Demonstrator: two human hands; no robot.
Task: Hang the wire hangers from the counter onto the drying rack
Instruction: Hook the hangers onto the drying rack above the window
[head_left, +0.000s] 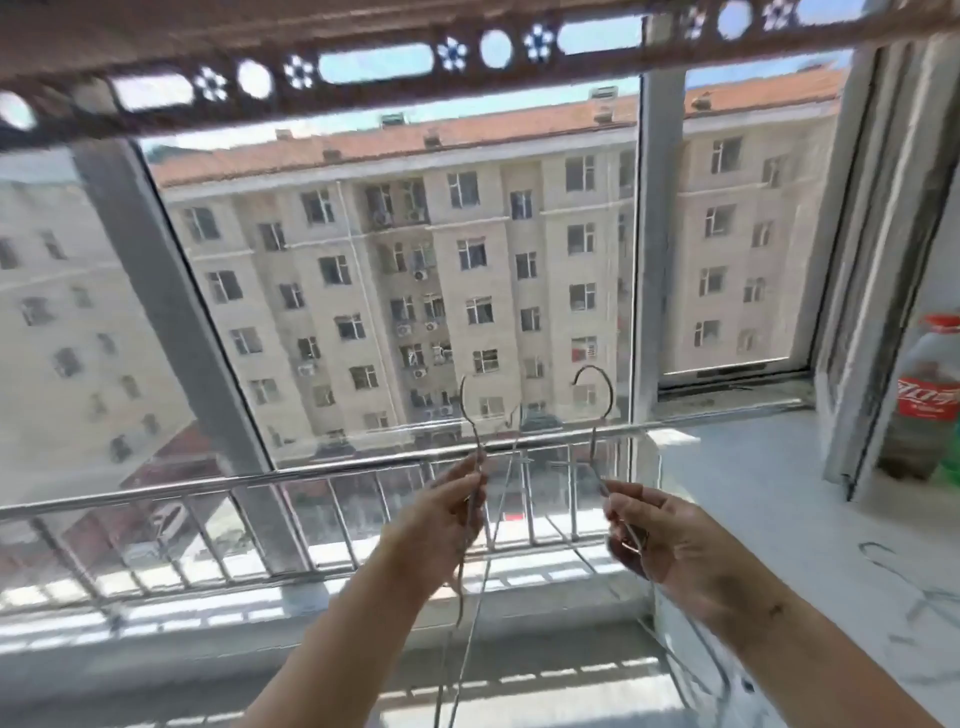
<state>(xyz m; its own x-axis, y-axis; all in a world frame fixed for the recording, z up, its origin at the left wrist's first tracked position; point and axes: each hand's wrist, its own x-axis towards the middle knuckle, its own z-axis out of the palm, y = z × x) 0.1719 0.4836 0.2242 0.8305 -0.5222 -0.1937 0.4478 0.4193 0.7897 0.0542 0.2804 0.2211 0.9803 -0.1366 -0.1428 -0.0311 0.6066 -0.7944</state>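
Observation:
My left hand grips the neck of a thin wire hanger, its hook upright in front of the window. My right hand pinches the neck of a second wire hanger, hook up and curled to the left. Both hangers' bodies trail down below my hands. The drying rack bar, brown with round and flower-shaped cut-outs, runs across the top of the view, well above both hooks. More wire hangers lie on the pale counter at the right.
A large window with grey frames fills the view, with a steel railing outside it. A plastic bottle with a red label stands on the counter by the open window sash at the right.

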